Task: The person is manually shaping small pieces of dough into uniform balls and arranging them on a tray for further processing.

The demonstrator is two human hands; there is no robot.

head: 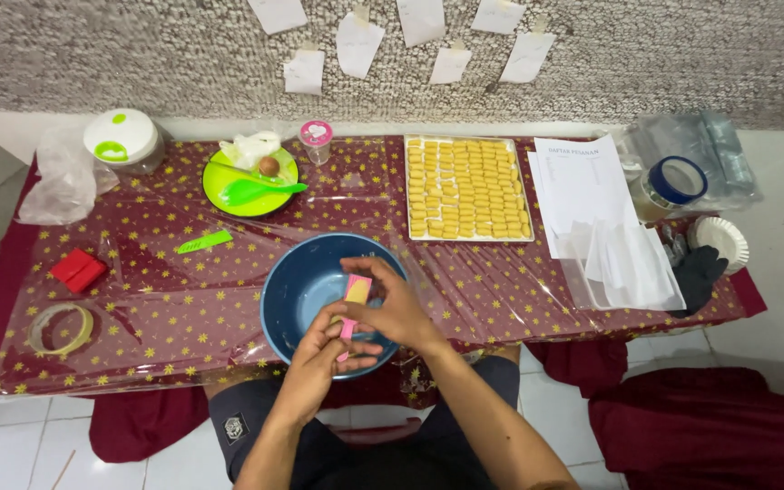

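- Both hands meet over the blue bowl (306, 290), which sits at the near edge of the bench (156, 318), right in front of the person.
- The right hand (396, 308) is closed around a pink scraper (354, 304), pinching its upper end, with the blade standing roughly upright above the bowl.
- The left hand (324, 354) curls in from six o'clock, fingers closed against the lower end of the scraper; it looks as if a bit of yellow dough sits there, though it is too small to be sure.
- Holding it over the bowl makes sense, I'd say: anything that drops lands inside.
- At one o'clock from the bowl, a tray of yellow pastries (469, 189) lies in neat rows, well back from the hands.
- At eleven o'clock, a green plate (229, 195) carries a green spoon (260, 190) and a small brown ball.
- A green knife (203, 241) lies at ten o'clock, just beside the bowl's reach.
- Far off at nine o'clock: a red block (78, 269) and a tape roll (60, 328).
- At three o'clock, paper sheets (583, 186) and a dark glove (699, 275) rest under or on the clear plastic cover.
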